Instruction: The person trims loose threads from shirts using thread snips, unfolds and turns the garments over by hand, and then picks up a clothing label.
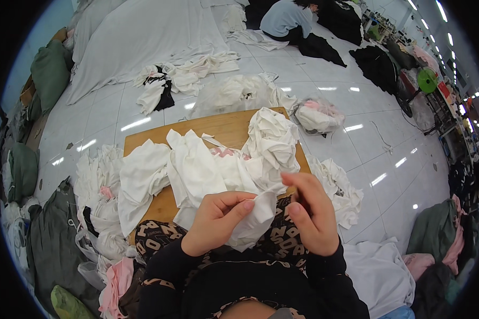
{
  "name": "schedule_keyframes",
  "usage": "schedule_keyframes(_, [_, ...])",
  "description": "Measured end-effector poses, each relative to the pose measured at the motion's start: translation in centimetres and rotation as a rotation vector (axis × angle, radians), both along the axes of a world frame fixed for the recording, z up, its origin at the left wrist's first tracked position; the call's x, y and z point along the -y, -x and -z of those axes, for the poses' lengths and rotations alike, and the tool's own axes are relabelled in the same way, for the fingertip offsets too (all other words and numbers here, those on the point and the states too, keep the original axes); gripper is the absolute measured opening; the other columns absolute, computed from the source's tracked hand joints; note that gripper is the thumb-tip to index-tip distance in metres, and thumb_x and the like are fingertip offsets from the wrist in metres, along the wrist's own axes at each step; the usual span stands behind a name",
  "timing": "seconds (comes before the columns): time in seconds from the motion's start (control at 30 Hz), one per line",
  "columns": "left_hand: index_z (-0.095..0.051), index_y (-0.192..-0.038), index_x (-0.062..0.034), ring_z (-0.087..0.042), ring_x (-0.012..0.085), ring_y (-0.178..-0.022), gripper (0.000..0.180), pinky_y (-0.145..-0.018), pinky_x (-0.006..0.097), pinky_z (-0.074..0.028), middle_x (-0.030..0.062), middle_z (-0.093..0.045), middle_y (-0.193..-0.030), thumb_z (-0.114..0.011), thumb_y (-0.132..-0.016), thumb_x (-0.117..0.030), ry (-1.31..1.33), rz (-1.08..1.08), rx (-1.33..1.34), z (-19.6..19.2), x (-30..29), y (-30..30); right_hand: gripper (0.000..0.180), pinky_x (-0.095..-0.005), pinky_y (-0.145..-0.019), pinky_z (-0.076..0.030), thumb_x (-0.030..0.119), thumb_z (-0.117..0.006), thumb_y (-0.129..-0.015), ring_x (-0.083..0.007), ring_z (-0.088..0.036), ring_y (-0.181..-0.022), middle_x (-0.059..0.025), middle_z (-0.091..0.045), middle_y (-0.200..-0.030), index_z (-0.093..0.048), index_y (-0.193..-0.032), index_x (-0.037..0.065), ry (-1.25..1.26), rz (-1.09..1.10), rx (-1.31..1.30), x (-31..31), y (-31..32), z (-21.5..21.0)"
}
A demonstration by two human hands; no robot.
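My left hand pinches the edge of a white garment piece between thumb and fingers, and the cloth hangs down over my lap. To its right, my right hand is raised beside the raised edge of the cloth, its fingers curled. Something small and dark shows between thumb and forefinger, too hidden to name. Beyond my hands, white garments lie spread on a low wooden table. A crumpled white heap stands at the table's right side, and pink trim shows between the pieces.
White cloth piles lie on the tiled floor left and right of the table. Plastic-wrapped bundles sit behind it. A person bends over dark cloth at the back. A green fan stands at the far right.
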State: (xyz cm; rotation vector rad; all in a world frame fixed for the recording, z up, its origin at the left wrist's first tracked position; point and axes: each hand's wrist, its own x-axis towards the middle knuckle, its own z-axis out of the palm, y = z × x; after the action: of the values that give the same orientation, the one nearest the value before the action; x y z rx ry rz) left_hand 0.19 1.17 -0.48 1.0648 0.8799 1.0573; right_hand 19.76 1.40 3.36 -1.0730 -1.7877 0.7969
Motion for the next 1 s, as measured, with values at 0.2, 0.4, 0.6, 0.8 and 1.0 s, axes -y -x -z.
schedule_keyframes(0.2, [-0.063,-0.100,0.0048,-0.046,0.0021,-0.066,0.019,-0.057,0.018,-0.039,-0.0018,-0.060,-0.074,-0.056,-0.089,-0.009,-0.107,-0.027,-0.166,-0.4,0.8,-0.5,0.036,-0.0286,-0.061,-0.045,0.002,-0.063,-0.074,-0.0239,-0.056,-0.070,-0.0130,-0.058,-0.083,-0.059,-0.110,-0.002,-0.293,0.056,0.285,1.6,1.0,-0.1])
schedule_keyframes(0.4, [-0.063,-0.098,0.0049,-0.052,0.0064,-0.066,0.017,-0.059,0.020,-0.042,0.0064,-0.063,-0.075,-0.056,-0.087,-0.006,-0.237,-0.047,-0.259,-0.7,1.2,-1.0,0.031,-0.0291,-0.058,-0.046,0.000,-0.066,-0.072,-0.0238,-0.059,-0.066,-0.0115,-0.061,-0.080,-0.064,-0.103,0.001,-0.298,0.149,0.342,1.9,1.6,-0.1])
schedule_keyframes(0.6, [-0.063,-0.097,0.0049,-0.055,0.0092,-0.068,0.015,-0.061,0.022,-0.044,0.0093,-0.065,-0.080,-0.056,-0.086,-0.004,-0.241,-0.047,-0.264,-0.8,1.4,-1.2,0.032,-0.0292,-0.056,-0.046,-0.001,-0.067,-0.071,-0.0234,-0.059,-0.065,-0.0108,-0.061,-0.078,-0.065,-0.103,0.002,-0.303,0.151,0.368,2.0,1.6,0.1])
schedule_keyframes(0.8, [-0.063,-0.097,0.0048,-0.056,0.0099,-0.069,0.015,-0.062,0.022,-0.044,0.0100,-0.065,-0.081,-0.055,-0.086,-0.003,-0.231,-0.024,-0.246,-0.9,1.4,-1.4,0.034,-0.0288,-0.055,-0.046,-0.001,-0.067,-0.070,-0.0230,-0.059,-0.064,-0.0103,-0.061,-0.077,-0.065,-0.104,0.003,-0.277,0.147,0.388,2.1,1.3,-0.2])
schedule_keyframes(1.0, [-0.062,-0.096,0.0045,-0.056,0.0103,-0.068,0.014,-0.061,0.023,-0.044,0.0100,-0.065,-0.080,-0.055,-0.086,-0.002,-0.271,-0.044,-0.250,-0.9,1.4,-1.6,0.036,-0.0293,-0.054,-0.045,-0.001,-0.068,-0.069,-0.0233,-0.058,-0.063,-0.0093,-0.060,-0.076,-0.065,-0.105,0.004,-0.293,0.157,0.434,2.2,1.4,-0.3])
